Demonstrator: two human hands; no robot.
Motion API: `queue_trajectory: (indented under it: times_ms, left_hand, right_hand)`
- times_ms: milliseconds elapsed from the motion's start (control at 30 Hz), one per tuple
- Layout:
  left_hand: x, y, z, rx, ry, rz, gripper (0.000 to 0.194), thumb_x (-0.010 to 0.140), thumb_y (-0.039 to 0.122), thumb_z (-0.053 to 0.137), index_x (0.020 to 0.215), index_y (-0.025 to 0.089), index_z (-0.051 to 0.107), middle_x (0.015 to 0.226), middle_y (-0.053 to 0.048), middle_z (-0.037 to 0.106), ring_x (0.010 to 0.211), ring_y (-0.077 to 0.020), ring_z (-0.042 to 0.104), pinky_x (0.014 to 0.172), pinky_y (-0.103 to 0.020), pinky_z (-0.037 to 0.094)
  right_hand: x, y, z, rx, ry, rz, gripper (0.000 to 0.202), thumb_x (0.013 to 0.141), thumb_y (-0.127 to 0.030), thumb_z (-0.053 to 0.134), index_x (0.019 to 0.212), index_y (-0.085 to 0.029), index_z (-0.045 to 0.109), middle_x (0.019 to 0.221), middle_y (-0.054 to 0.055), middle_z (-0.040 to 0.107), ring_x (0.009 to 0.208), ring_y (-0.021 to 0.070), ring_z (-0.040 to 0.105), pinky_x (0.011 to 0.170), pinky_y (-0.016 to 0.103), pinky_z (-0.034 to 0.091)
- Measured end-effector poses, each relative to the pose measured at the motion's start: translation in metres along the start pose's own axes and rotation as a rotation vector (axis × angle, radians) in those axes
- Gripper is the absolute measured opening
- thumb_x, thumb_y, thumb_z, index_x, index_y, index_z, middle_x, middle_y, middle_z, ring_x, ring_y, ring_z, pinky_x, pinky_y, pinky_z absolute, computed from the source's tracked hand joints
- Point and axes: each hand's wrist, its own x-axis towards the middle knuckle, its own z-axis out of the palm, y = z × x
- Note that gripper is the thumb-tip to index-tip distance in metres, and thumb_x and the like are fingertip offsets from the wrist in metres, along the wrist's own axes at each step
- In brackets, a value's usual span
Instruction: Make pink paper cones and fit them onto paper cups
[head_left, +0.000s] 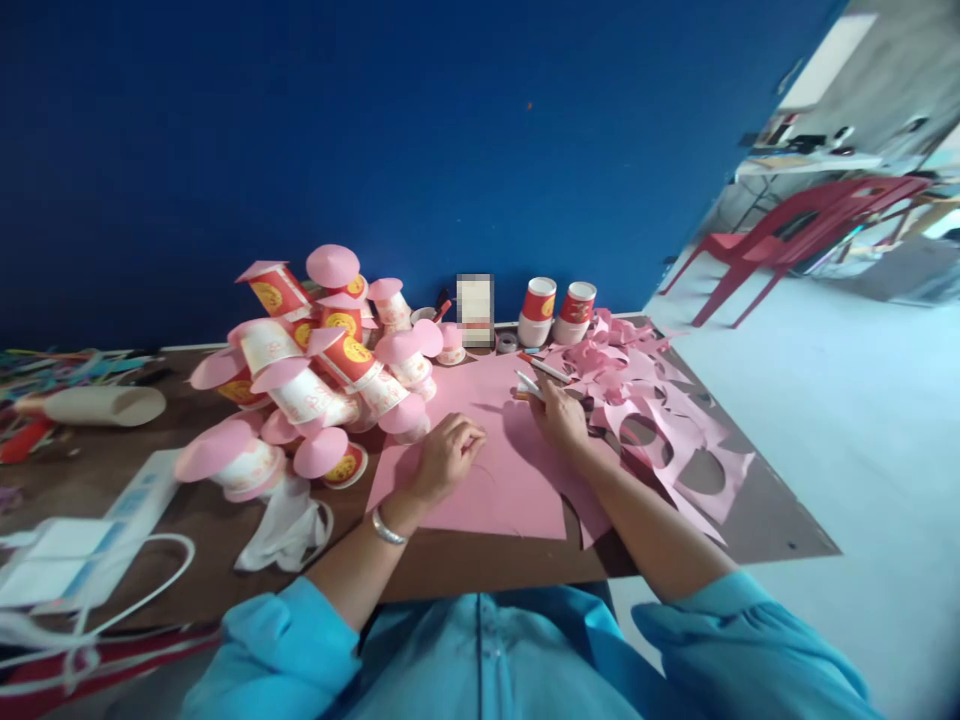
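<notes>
A large sheet of pink paper lies flat on the brown table under both hands. My left hand rests on its left part with the fingers curled in; nothing shows between them. Over the sheet's right edge, my right hand is closed on a slim white pen, its end sticking out past the fingers. Just beyond lies another pen with a red end. A roll of tape sits behind the sheet.
Paper cups with pink cone tops are piled at left. Two stacks of red-and-white cups stand at the back. Pink offcuts with round holes cover the right side. A power strip and white cloth lie at left.
</notes>
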Motion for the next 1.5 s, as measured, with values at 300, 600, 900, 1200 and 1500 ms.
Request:
queue_trajectory:
  times_ms: [300,600,900,1200,1500]
  left_hand:
    - [-0.003,-0.001,-0.001,0.103,-0.017,-0.027,0.021,0.110,0.028,0.047,0.090,0.023,0.053,0.086,-0.003,0.060,0.075,-0.0186,0.060,0.068,-0.030,0.047]
    - [-0.002,-0.009,0.001,-0.045,-0.076,-0.001,0.040,0.113,0.042,0.039,0.115,0.020,0.072,0.113,-0.011,0.078,0.108,-0.0224,0.073,0.095,-0.038,0.060]
    - [-0.022,-0.014,0.030,0.262,-0.387,0.081,0.105,0.098,0.080,0.043,0.169,0.005,0.024,0.172,-0.030,0.033,0.165,-0.0388,0.027,0.133,-0.060,0.027]
    - [-0.024,0.004,0.022,0.317,-0.569,0.099,0.104,0.099,0.081,0.036,0.169,0.004,0.024,0.174,-0.027,0.028,0.167,-0.0344,0.020,0.136,-0.056,0.017]
    - [-0.038,0.025,0.008,0.323,-0.723,0.135,0.107,0.097,0.082,0.042,0.170,0.007,0.022,0.176,-0.022,0.024,0.167,-0.0335,0.020,0.136,-0.055,0.018]
  right_hand:
    - [0.000,-0.001,0.003,0.035,-0.064,0.018,0.028,0.106,-0.029,0.052,0.123,-0.019,0.072,0.111,0.010,0.082,0.103,0.0249,0.076,0.087,0.031,0.051]
    - [0.000,-0.003,0.000,-0.021,-0.083,0.023,0.031,0.103,-0.030,0.054,0.126,-0.018,0.072,0.112,0.012,0.082,0.102,0.0261,0.074,0.085,0.031,0.049]
    - [-0.004,-0.003,0.006,-0.105,-0.105,-0.009,0.044,0.102,-0.028,0.048,0.140,-0.019,0.067,0.127,0.013,0.079,0.110,0.0286,0.073,0.091,0.035,0.053]
    - [-0.004,0.003,0.015,-0.137,-0.071,-0.077,0.047,0.102,-0.028,0.047,0.145,-0.019,0.065,0.132,0.015,0.077,0.111,0.0289,0.073,0.092,0.037,0.055]
    - [-0.004,0.009,0.018,-0.157,-0.014,-0.134,0.042,0.103,-0.028,0.045,0.137,-0.019,0.068,0.130,0.015,0.076,0.103,0.0287,0.073,0.081,0.035,0.054]
